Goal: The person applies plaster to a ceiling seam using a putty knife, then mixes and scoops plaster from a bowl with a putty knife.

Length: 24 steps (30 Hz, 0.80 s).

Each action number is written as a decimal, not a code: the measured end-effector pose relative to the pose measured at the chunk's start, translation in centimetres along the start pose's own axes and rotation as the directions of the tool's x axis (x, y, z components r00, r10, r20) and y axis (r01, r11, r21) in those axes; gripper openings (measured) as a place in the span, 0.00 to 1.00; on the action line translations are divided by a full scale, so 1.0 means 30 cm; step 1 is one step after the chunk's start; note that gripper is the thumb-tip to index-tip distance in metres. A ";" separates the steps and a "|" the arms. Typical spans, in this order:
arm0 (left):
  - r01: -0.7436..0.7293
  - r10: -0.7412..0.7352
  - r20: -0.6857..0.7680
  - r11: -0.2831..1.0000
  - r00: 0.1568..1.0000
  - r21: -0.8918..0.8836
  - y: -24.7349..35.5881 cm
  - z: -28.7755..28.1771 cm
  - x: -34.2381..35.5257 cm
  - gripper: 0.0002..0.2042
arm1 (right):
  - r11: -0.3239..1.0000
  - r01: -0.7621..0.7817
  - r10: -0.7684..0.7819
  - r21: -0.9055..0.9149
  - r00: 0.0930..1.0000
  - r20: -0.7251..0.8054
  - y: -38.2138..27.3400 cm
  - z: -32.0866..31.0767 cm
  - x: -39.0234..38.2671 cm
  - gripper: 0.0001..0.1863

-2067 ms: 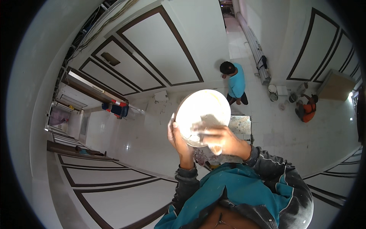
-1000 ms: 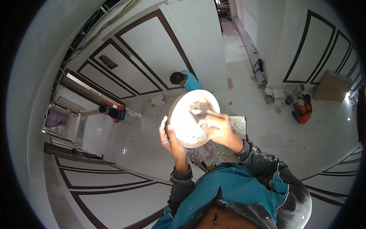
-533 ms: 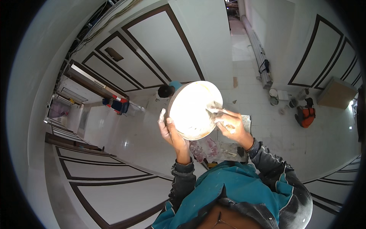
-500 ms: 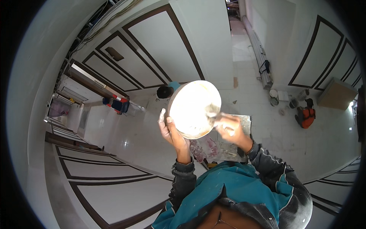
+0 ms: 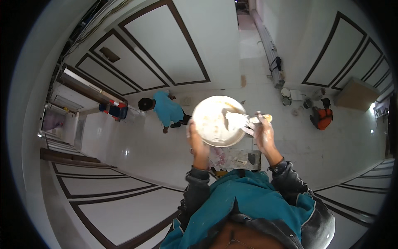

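My left hand (image 5: 197,140) grips a round white bowl (image 5: 216,144) by its left side, fingers wrapped around the wall and partly hidden. The bowl is tipped so its bright inside, smeared with white paste, shows. In my right hand (image 5: 264,136) is a putty knife (image 5: 251,120), its yellowish handle end sticking out past my fingers. A lump of white paste (image 5: 237,120) covers the blade, over the bowl's right side. White smears mark my right fingers.
Below the bowl lies a stained platform (image 5: 242,157) with tools on it. A person in a light blue shirt (image 5: 168,108) stands left; another in an orange vest (image 5: 322,118) crouches right near buckets (image 5: 286,99). Long bundled profiles (image 5: 271,54) lie along the wall.
The putty knife has turned and now carries a lump of white paste. My right hand has moved a little right. The person in blue has come into view from behind the bowl.
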State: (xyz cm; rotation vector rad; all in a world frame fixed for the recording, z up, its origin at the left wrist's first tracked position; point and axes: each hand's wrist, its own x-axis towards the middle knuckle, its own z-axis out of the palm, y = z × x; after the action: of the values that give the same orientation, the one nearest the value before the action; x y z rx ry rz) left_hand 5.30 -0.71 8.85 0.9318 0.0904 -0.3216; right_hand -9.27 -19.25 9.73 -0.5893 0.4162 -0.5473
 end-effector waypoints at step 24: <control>0.014 0.144 -0.100 0.502 0.984 0.865 -0.008 -0.462 -0.237 0.19 | 0.759 -0.041 0.008 -0.650 0.999 -0.054 -0.105 -0.180 0.000 0.09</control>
State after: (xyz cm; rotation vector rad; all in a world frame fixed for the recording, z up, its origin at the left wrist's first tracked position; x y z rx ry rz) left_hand -0.68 11.90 1.91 1.9922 0.0329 -0.2045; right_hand -13.17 -23.66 7.59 -1.2487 0.6692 -0.3798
